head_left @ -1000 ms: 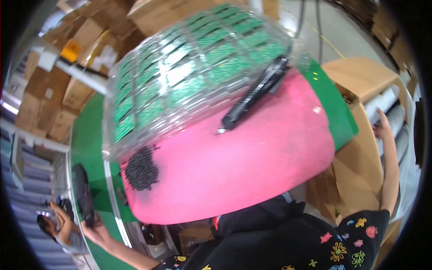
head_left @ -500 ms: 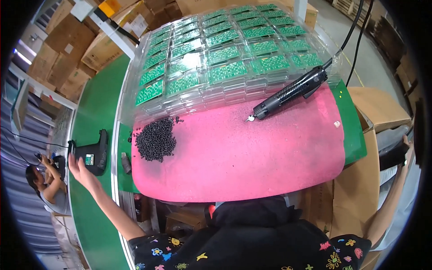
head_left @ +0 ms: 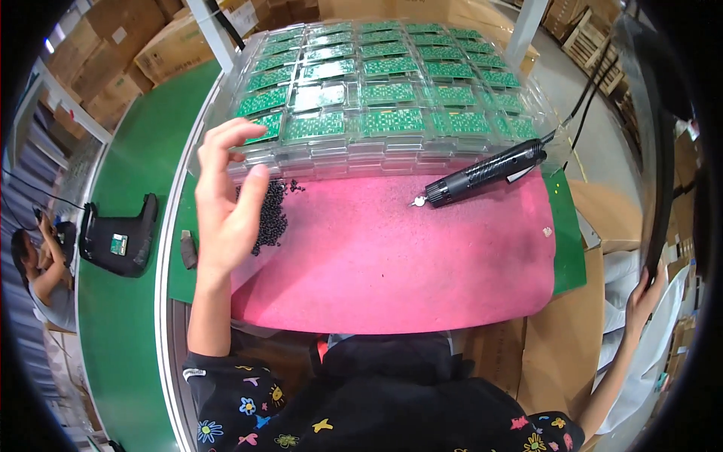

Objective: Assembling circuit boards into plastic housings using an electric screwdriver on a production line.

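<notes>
My left hand (head_left: 227, 211) is raised with thumb and fingers apart, holding nothing. Below it, partly covered, a heap of small black screws (head_left: 271, 218) lies on the pink mat (head_left: 392, 264). Far to the right, my right hand (head_left: 645, 300) grips the lower end of a large black panel (head_left: 660, 151), seen nearly edge-on beside an open cardboard box (head_left: 565, 331). A black electric screwdriver (head_left: 486, 175) rests across the mat's far right part, its tip pointing left.
Stacked clear trays (head_left: 422, 143) of green circuit boards stand behind the mat. On the green belt (head_left: 120, 324) at left sits a black plastic housing (head_left: 98, 245) with a small board. A person (head_left: 47, 271) works beyond it. Cardboard boxes (head_left: 181, 53) fill the back left.
My left hand has come from over the green belt to above the screws. My right hand has raised the black panel up out of the box area. The view has shifted slightly.
</notes>
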`<state>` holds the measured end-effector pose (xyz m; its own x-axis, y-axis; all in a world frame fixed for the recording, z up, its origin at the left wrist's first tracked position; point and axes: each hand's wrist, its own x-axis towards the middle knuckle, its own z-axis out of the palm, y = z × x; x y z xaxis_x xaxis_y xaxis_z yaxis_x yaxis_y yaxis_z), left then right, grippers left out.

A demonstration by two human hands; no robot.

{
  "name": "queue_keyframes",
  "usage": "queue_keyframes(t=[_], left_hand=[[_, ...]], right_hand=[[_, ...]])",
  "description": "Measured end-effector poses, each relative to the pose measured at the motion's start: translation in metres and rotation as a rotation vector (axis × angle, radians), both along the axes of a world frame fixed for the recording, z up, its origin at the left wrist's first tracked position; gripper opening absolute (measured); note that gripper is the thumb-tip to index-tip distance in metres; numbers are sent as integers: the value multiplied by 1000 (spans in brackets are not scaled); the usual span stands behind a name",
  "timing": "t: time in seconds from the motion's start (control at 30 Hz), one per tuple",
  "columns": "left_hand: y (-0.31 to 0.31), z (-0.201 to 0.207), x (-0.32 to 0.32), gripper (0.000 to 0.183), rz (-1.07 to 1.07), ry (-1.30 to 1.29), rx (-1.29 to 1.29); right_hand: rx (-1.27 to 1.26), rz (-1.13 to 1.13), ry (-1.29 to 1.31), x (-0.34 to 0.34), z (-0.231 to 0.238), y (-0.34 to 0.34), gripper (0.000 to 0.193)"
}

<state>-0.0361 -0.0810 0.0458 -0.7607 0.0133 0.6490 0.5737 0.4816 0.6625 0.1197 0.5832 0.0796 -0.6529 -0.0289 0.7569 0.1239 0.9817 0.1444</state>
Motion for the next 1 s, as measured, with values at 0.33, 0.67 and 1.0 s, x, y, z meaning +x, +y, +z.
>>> queue_keyframes(t=[0.33, 0.67, 1.0], left_hand=[[55, -2, -11, 54, -422, -256, -209], [54, -37, -30, 16, -402, -184, -504], [44, -41, -26, 16, -377, -205, -479]], right_hand=[[256, 515, -485, -18, -18, -117, 19], [-93, 802, -585, -101, 11, -252, 37], [250, 675, -326, -332, -12, -388, 60]])
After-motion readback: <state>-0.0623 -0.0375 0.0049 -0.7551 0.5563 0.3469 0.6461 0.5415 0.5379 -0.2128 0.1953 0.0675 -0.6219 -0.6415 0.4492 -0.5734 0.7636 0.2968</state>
